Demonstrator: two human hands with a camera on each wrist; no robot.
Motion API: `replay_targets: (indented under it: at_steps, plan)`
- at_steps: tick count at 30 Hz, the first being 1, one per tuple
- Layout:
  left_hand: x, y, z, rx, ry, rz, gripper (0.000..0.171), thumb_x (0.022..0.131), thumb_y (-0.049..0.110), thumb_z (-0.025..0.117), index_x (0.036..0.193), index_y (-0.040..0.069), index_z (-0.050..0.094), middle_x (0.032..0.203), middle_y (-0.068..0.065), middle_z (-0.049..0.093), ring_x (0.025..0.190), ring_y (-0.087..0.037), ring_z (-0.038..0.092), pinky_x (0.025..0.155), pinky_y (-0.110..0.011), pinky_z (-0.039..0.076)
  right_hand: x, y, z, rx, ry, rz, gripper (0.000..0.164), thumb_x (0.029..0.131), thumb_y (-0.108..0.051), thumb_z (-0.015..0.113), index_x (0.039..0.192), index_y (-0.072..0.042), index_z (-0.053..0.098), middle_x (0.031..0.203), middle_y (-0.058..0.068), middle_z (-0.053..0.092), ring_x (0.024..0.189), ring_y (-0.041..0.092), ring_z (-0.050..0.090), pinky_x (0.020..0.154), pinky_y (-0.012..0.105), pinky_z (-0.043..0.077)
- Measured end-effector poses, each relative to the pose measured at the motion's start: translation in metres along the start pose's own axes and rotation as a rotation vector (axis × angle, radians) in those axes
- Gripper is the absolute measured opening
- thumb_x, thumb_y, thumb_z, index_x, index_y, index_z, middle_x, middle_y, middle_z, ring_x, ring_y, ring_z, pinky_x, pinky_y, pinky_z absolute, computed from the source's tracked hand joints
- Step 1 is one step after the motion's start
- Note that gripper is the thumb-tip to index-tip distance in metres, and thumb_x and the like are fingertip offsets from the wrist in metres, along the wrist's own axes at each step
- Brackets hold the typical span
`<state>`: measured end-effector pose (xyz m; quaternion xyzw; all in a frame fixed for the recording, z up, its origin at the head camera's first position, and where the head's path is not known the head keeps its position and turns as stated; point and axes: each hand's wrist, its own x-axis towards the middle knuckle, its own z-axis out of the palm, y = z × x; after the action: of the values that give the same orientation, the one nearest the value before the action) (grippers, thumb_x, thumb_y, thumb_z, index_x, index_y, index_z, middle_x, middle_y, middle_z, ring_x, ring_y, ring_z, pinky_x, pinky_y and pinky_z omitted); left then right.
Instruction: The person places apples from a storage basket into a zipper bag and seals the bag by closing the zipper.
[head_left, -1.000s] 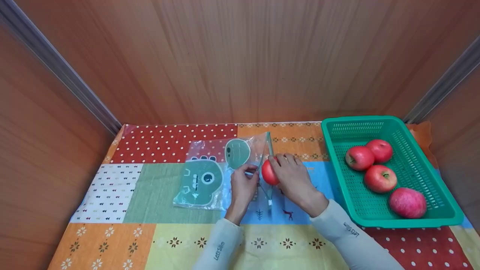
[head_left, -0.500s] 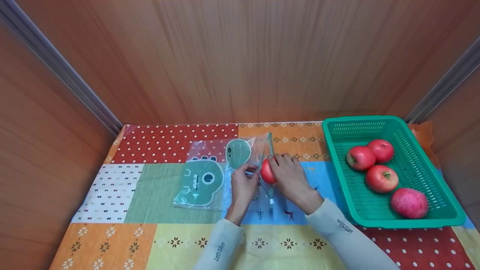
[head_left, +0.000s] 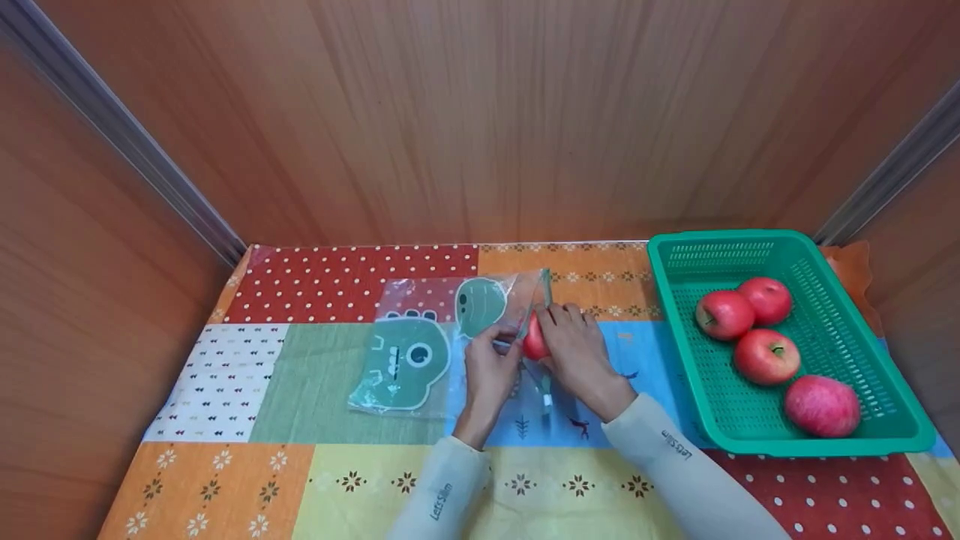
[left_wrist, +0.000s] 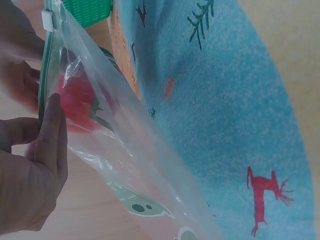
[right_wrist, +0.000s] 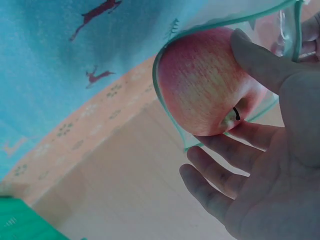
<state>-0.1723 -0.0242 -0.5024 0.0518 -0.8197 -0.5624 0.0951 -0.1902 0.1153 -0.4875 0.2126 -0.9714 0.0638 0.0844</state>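
A clear zip bag (head_left: pixel 405 364) with a green dinosaur print lies on the cloth, its green-edged mouth facing right. My left hand (head_left: pixel 491 367) pinches the bag's rim between thumb and fingers, holding the mouth apart. In my right hand (head_left: pixel 577 352) is a red apple (right_wrist: pixel 205 80), gripped by thumb and fingers around its stem end. The right wrist view has the apple within the green rim of the mouth; through the plastic, the apple (left_wrist: pixel 80 100) shows red in the left wrist view. A white slider (left_wrist: pixel 47 21) sits on the zip edge.
At the right stands a green plastic basket (head_left: pixel 814 448) holding several apples (head_left: pixel 766 357). A patchwork cloth (head_left: pixel 360 487) covers the table. Wooden panels (head_left: pixel 480 120) rise behind it and at both sides.
My right hand has moved slightly left, bringing the apple further into the bag's mouth, so less of it shows. The left hand keeps its pinch on the rim.
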Motion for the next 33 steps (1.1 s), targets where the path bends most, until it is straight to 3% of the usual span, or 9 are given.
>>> replay_targets:
  at_steps: [11, 22, 33]
  plan:
    - [0.0, -0.003, 0.001, -0.009, -0.019, -0.045, 0.011, 0.084, 0.009, 0.065, 0.093, 0.011, 0.07, 0.084, 0.001, 0.064, 0.067, -0.01, 0.061, 0.057, -0.023, 0.052, 0.005, 0.001, 0.014, 0.013, 0.017, 0.029, 0.077, 0.07, -0.034, 0.08, 0.133, -0.005, 0.046, 0.124, 0.014, 0.052, 0.11, 0.031, 0.045, 0.087, 0.046, 0.042]
    - [0.002, -0.004, 0.001, -0.006, 0.005, -0.022, 0.011, 0.082, 0.004, 0.065, 0.09, 0.009, 0.07, 0.082, -0.001, 0.065, 0.065, -0.011, 0.062, 0.056, -0.024, 0.052, 0.009, 0.001, 0.027, 0.077, -0.036, 0.087, 0.077, 0.072, -0.034, 0.078, 0.135, -0.007, 0.043, 0.128, 0.011, 0.049, 0.114, 0.029, 0.041, 0.092, 0.046, 0.038]
    - [0.002, -0.005, 0.003, -0.013, -0.001, -0.047, 0.013, 0.082, 0.005, 0.065, 0.093, 0.01, 0.07, 0.085, 0.0, 0.065, 0.068, -0.012, 0.061, 0.058, -0.023, 0.052, 0.011, 0.002, 0.038, 0.147, 0.013, 0.128, 0.077, 0.073, -0.039, 0.077, 0.136, -0.008, 0.043, 0.129, 0.011, 0.049, 0.112, 0.029, 0.043, 0.09, 0.045, 0.041]
